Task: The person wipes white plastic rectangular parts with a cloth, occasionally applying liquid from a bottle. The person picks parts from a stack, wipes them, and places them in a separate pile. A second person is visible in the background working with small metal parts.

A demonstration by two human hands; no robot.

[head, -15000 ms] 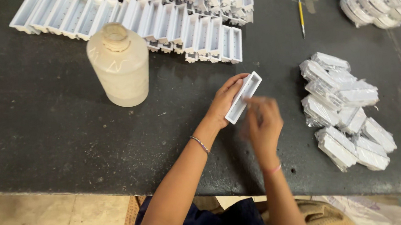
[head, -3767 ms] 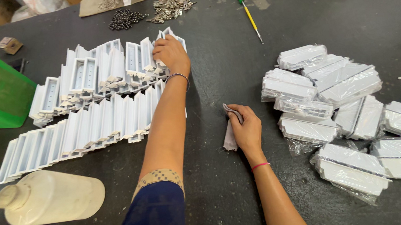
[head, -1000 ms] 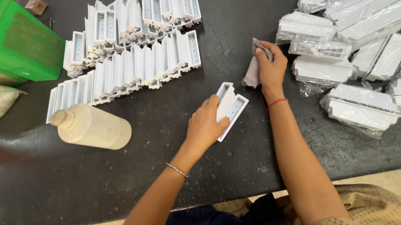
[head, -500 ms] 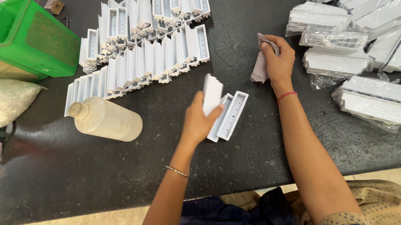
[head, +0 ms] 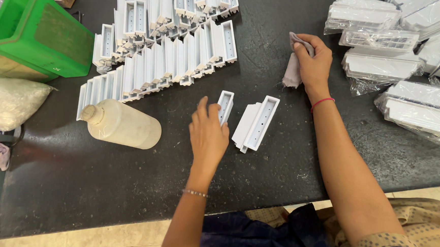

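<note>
White plastic-wrapped packs (head: 409, 51) far right | left hand (head: 208, 134) fingers spread on white housing (head: 225, 106) | right hand (head: 313, 64) clenching cloth (head: 293, 70)

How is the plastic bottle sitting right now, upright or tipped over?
Tipped over. The plastic bottle lies on its side on the black table, its neck pointing toward the left end of the rows of white parts.

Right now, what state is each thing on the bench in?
Left hand: open, fingers on a white part.
Right hand: shut on grey cloth.
Loose white part: lying free.
Plastic bottle: on its side.
Green crate: tilted.
</note>
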